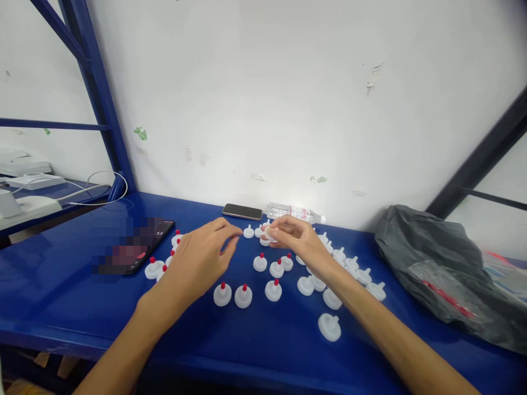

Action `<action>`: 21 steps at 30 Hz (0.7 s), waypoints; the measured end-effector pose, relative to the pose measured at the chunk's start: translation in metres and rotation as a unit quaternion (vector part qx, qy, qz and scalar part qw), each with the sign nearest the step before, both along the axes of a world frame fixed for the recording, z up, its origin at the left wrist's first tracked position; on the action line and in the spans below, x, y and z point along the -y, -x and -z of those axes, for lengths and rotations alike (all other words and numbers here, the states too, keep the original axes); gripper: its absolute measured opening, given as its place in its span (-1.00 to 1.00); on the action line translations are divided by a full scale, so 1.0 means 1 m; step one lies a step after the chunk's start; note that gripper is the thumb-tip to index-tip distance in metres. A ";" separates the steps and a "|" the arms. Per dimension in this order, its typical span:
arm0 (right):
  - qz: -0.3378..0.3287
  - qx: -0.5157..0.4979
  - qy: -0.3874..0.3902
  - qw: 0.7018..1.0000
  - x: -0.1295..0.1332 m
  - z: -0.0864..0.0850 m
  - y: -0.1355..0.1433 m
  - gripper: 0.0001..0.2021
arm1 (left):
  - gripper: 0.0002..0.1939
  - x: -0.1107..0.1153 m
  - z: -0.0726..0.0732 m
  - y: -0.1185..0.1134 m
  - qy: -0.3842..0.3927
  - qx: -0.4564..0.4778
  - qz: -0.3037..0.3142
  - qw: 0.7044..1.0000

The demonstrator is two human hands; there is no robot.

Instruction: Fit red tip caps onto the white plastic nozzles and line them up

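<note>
Left forearm [142,329] and right forearm [381,318]: bare, slim.
Left at 7 o'clock, right at 5 o'clock, both taper; left hand [203,252] and right hand [303,240] are bare, slender-fingered.

You face a white wall [263,104]; near it lie a blank-screened phone [242,212] and a bottle [297,213], a lit phone [158,237] left, a dark bag [397,241] right.

The right hand [297,237] partly hides the white cap [270,233] it holds. Left of the left hand [205,253], pixelation blurs the phone [144,252]. Right of the right hand, the edge cuts off the bag [405,252].
</note>
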State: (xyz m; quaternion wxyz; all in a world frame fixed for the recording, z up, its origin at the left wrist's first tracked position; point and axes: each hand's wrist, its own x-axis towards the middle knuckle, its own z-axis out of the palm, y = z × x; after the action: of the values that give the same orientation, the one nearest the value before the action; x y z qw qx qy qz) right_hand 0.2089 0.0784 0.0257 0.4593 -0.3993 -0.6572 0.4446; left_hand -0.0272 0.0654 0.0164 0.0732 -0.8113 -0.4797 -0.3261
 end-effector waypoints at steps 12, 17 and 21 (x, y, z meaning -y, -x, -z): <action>0.105 0.300 -0.238 0.918 -0.024 0.027 -0.017 -0.86 | -0.72 -0.012 0.003 0.033 0.171 -0.077 0.026 0.982; 0.094 0.370 -0.228 0.895 -0.027 0.032 -0.021 -0.86 | -0.76 -0.018 0.013 0.034 0.188 -0.071 0.034 0.979; 0.108 0.392 -0.223 0.886 -0.030 0.033 -0.026 -0.81 | -0.79 -0.021 0.017 0.033 0.194 -0.083 0.025 0.977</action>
State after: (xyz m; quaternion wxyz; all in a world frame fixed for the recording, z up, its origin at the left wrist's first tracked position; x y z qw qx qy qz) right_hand 0.2351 0.1085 -0.0075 0.2864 -0.4969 -0.8182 0.0411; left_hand -0.0597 0.0863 -0.0005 -0.0546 -0.8460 -0.5057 -0.1600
